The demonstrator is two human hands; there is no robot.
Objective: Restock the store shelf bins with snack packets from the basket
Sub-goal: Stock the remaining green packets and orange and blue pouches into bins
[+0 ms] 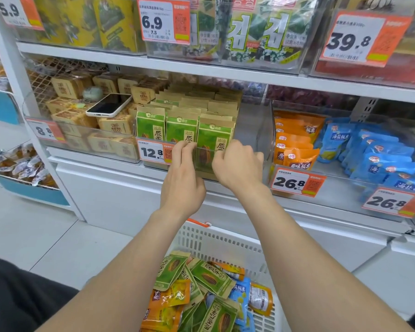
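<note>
Green packets (pixel 151 125): three rows standing upright in a clear bin (pixel 248 133) at frame centre. Kraft tops, green fronts printed "洽洽" with a large "原". The bin's right end holds none.
Left hand (pixel 182 178): at the bin's front edge, before the middle row. Fingers bent, tips bunched together. Whether the grip has a packet or only the clear wall, cannot tell.
Right hand (pixel 237 164): just beside the left, at the right-hand row. Fingers curled and hidden behind the knuckles, so the grip can't be read.
Bin tag (pixel 153 152): orange and white, "12.8", on the bin front left of the hands.
Basket (pixel 225 243): white slotted plastic, bottom centre between the forearms. Loose stock inside: green packets of the same kind (pixel 211 279), orange pouches (pixel 173 293), a blue pouch (pixel 240 291).
Right neighbour bins: orange pouches (pixel 295 140) marked "原味板栗", tag "26.8" (pixel 297 183). Further right, blue pouches (pixel 340 137) marked "海盐板栗", second tag "26.8" (pixel 391 202).
Left neighbour bin: tan packets (pixel 115 123) with a phone (pixel 109 105) lying on top, screen dark. Tag there (pixel 44 131) starts "8."; the rest is unclear.
Upper shelf: seaweed packs (pixel 256 32) with Korean "김". Tags read "5.9" (pixel 12 10), "6.9" (pixel 163 20) with a small "7.5", and "39.8" (pixel 355 39).
</note>
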